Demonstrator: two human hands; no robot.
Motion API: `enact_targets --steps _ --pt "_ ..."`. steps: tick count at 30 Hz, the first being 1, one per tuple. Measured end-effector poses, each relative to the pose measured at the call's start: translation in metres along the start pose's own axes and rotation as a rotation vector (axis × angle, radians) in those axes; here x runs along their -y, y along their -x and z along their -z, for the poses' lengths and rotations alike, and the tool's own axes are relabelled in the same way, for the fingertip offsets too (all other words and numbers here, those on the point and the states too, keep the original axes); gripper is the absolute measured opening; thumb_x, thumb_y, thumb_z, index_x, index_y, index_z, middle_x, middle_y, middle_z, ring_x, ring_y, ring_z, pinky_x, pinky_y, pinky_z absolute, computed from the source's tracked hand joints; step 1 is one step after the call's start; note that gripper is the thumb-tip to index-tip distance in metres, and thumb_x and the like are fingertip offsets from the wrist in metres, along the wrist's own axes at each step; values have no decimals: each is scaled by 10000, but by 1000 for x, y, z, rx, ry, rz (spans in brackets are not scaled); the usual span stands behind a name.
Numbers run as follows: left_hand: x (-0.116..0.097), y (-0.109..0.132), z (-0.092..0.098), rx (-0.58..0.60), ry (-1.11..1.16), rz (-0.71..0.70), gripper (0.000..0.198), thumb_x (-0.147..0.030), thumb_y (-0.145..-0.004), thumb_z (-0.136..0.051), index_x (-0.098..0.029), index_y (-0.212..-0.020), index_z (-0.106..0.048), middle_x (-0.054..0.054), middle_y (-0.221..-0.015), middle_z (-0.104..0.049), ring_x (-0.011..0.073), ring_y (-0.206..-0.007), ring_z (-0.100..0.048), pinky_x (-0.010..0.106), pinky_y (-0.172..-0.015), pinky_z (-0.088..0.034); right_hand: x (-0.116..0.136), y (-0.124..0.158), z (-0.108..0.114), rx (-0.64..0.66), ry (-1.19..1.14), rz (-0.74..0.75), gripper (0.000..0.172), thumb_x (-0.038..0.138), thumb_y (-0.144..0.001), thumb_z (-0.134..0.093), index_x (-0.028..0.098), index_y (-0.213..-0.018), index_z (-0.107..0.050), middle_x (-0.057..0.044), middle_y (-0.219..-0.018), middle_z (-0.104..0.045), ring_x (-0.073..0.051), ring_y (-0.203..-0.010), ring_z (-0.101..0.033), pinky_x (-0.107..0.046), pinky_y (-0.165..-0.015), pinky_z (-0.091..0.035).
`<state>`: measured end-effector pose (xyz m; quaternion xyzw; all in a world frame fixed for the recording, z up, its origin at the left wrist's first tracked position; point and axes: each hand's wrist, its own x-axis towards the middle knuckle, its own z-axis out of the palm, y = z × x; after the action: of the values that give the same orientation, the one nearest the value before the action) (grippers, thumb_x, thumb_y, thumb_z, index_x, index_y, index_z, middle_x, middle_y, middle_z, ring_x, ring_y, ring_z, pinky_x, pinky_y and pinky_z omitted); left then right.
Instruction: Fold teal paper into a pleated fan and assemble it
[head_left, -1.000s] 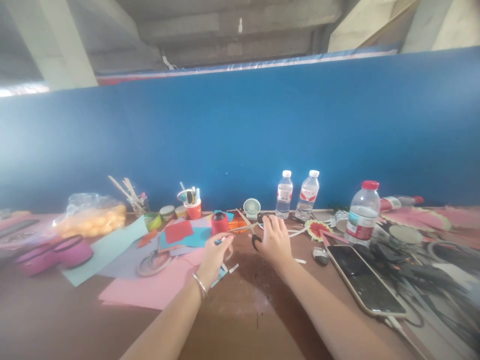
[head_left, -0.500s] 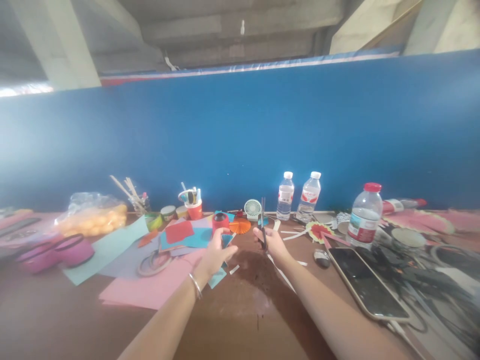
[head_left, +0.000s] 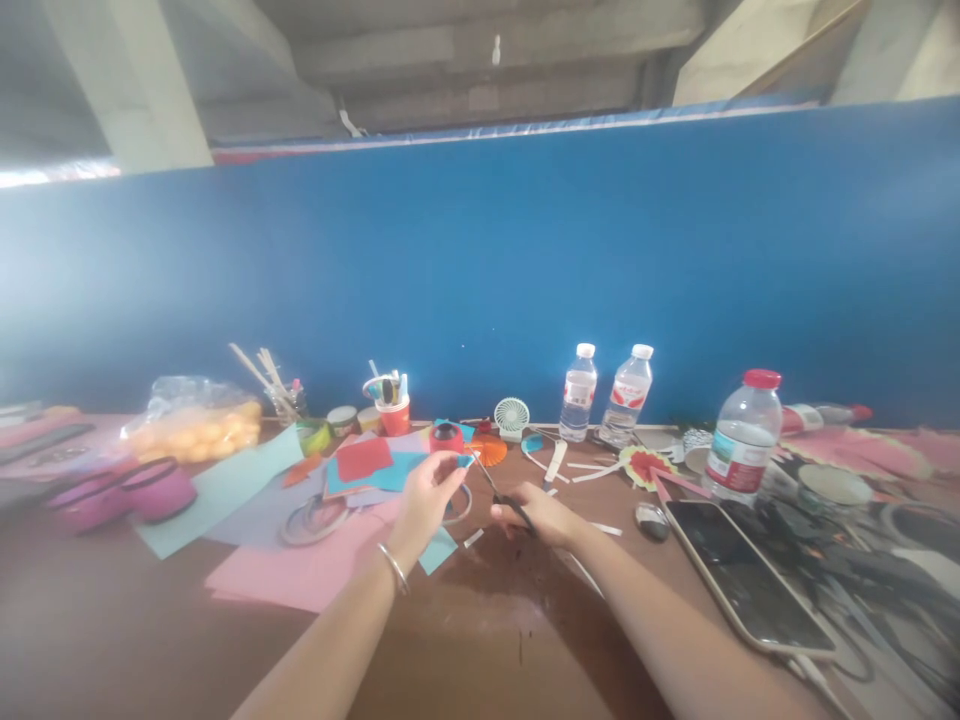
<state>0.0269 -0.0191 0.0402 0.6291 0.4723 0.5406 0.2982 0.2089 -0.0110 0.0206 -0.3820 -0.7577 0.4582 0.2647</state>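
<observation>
My left hand (head_left: 426, 497) pinches a small folded piece of blue paper (head_left: 465, 460) above the brown table (head_left: 480, 630). My right hand (head_left: 534, 512) grips black-handled scissors (head_left: 501, 490), whose blades point up and left with their tips at the blue paper. A silver bangle sits on my left wrist. A small orange pleated paper fan (head_left: 487, 450) lies just behind the scissors. Pink paper (head_left: 300, 575) and a teal sheet (head_left: 221, 488) lie under and left of my left hand.
A phone (head_left: 742, 585) lies at right beside a red-capped water bottle (head_left: 739, 435). Two smaller bottles (head_left: 604, 395), a mini fan (head_left: 511, 415), a red pen cup (head_left: 392, 410), tape rolls and a bag of yellow balls (head_left: 191, 430) line the blue wall. Purple scissors (head_left: 120, 490) rest at left.
My right hand lifted the scissors from the table near the bottles, swung them from upright to slanting left, and brought the tips to the blue paper that my left hand raised.
</observation>
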Motion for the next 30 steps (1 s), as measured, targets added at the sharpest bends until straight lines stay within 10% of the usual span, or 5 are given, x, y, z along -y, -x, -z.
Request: enact_targets --steps 30 --pt "-7 4 -1 62 -84 -39 213 -307 -700 -499 -162 -833 -582 36 -790 -623 163 -721 -565 266 -671 -432 7 0 -5 -72 -50 -40 461 523 -676 -503 110 -471 -518 14 -390 -463 -57 -375 -366 -186 -412 -261"
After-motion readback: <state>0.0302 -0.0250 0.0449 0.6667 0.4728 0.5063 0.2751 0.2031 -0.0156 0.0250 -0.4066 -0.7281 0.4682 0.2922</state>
